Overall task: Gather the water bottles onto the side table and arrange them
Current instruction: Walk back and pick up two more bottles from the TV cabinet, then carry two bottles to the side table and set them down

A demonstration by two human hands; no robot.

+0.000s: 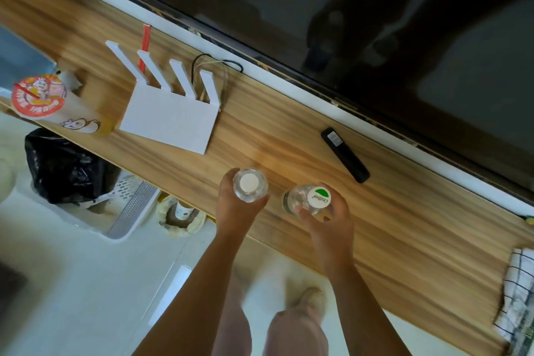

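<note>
View: from above, looking down at a wooden surface point(404, 225) that runs from 10 o'clock to 4 o'clock.
Left hand point(234, 205): just below centre, fingers and thumb curled round the left bottle point(250, 184).
Left bottle: clear, seen from the top, with a plain white cap and no writing.
Right hand point(326, 220): at 5 o'clock of centre, thumb and fingers wrapped round the shoulder of the right bottle point(309, 200).
Right bottle: clear, with a white cap that has a green half-moon and the word "Cestbon".
Bottles' place: side by side but apart, over the near edge of the surface. I cannot tell whether they stand on it or are held above it.
Hidden: both bottles' bodies and any labels lie beneath the caps and fingers.
Remote point(345, 154): black, lying at 1 o'clock of the right bottle. Its small pale label is too small to read.
Router point(173, 121): white with four antennas, at 10 o'clock, with thin cables behind it.
Cup point(39, 98): at 9 o'clock, with a red printed lid showing a cartoon figure. The lettering is too blurred to read, and there is a cartoon outline on its side.
Screen point(375, 23): dark and glossy, from 12 to 3 o'clock, cut off by the frame.
Cloth point(517, 298): white with black checks, at 4 o'clock, cut off at the right edge.
Floor: pale, with a black bag point(63, 165) in a white basket point(130, 211) at 8 o'clock.
</note>
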